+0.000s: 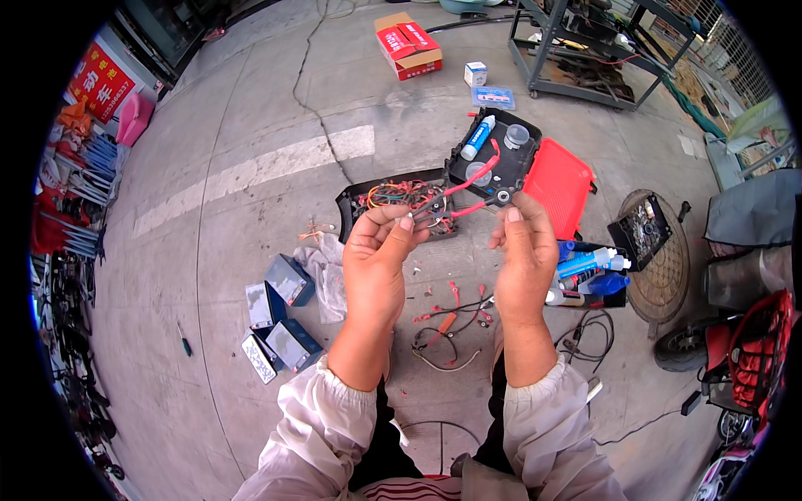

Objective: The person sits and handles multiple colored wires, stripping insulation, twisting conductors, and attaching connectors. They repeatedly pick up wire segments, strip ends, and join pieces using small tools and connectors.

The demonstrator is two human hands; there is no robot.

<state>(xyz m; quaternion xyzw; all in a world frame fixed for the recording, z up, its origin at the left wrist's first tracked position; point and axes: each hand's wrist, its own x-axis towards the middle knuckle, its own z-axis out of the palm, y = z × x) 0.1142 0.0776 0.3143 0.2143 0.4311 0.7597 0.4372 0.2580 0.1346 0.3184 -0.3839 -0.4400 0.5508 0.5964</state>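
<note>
Both my hands are raised over the ground in the middle. My left hand (376,242) pinches dark wire leads with red-sleeved ends between thumb and fingers. One red-sleeved lead (472,179) curves up to the right, beyond the fingertips. A second red end runs toward a small black part with a round metal centre (504,197). That part sits at the fingertips of my right hand (526,250), whose thumb and fingers are closed near it. Behind the hands lies a black tray (344,204) heaped with red, black and yellow wires.
An open black-and-red case (561,184) holds a tube and small round tubs. A bin of blue-and-white tubes (591,271) stands right. Blue battery blocks (288,280) and a grey cloth (327,271) lie left. Loose wires (447,330) lie between my feet. A metal cart (576,96) stands behind.
</note>
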